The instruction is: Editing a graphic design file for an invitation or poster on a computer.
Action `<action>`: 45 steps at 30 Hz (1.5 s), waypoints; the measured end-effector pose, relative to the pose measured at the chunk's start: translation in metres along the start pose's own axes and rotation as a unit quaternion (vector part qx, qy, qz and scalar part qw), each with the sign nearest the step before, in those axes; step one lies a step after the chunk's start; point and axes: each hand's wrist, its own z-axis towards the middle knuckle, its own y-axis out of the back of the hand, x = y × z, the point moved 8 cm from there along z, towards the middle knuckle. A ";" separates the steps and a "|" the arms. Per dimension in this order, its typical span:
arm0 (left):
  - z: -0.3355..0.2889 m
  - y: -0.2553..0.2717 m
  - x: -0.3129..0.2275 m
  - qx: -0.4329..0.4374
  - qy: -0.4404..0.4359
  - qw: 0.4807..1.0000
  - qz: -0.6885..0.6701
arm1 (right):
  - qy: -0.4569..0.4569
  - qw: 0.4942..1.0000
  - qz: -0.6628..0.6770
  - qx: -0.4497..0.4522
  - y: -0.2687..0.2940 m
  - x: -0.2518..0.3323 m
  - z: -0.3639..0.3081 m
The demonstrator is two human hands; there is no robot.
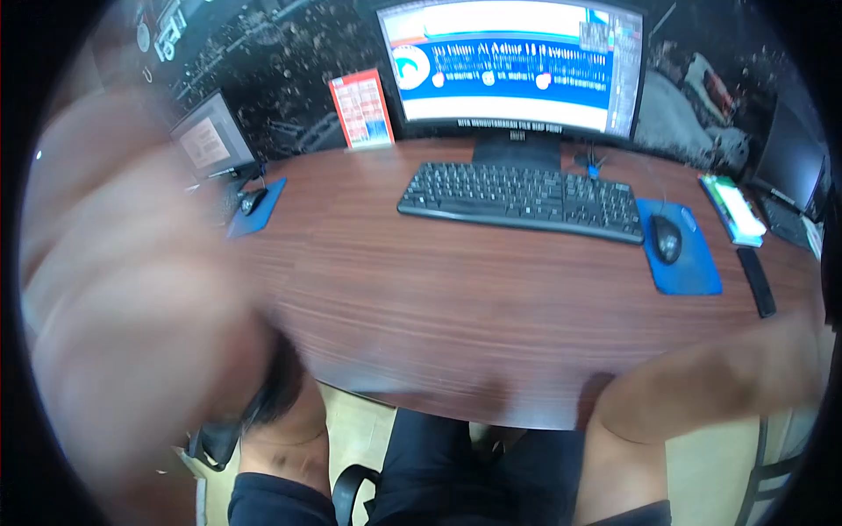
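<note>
Keyboard (522,200) untouched | left hand (149,289) raised, blurred; right hand unseen | grips can't be told | seemingly between actions; reaching keys calls for lowering

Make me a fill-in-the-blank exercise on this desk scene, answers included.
1. The larger-looking blurred hand is the person's ____ hand.
2. The mouse beside the large keyboard sits on a pad coloured ____.
3. The slim black device lies to that pad's ____.
4. The card standing left of the large monitor has a ____ border.
Missing words: left; blue; right; red.
</note>
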 end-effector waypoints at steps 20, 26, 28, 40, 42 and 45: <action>-0.128 0.314 -0.198 -0.472 0.119 0.067 0.871 | -0.136 0.909 -0.388 0.059 0.049 -0.171 -0.050; -0.131 0.319 -0.197 -0.468 0.139 0.047 0.872 | -0.165 0.868 -0.462 0.080 0.025 -0.145 -0.040; -0.131 0.319 -0.197 -0.466 0.120 0.037 0.876 | -0.184 0.853 -0.484 0.069 0.027 -0.151 -0.041; -0.132 0.319 -0.195 -0.460 0.130 0.034 0.878 | -0.077 0.929 -0.350 0.093 0.025 -0.157 -0.047; -0.132 0.320 -0.196 -0.457 0.130 0.032 0.879 | -0.078 0.931 -0.344 0.091 0.027 -0.159 -0.047; -0.132 0.321 -0.196 -0.460 0.137 0.040 0.876 | -0.076 0.936 -0.332 0.091 0.028 -0.159 -0.046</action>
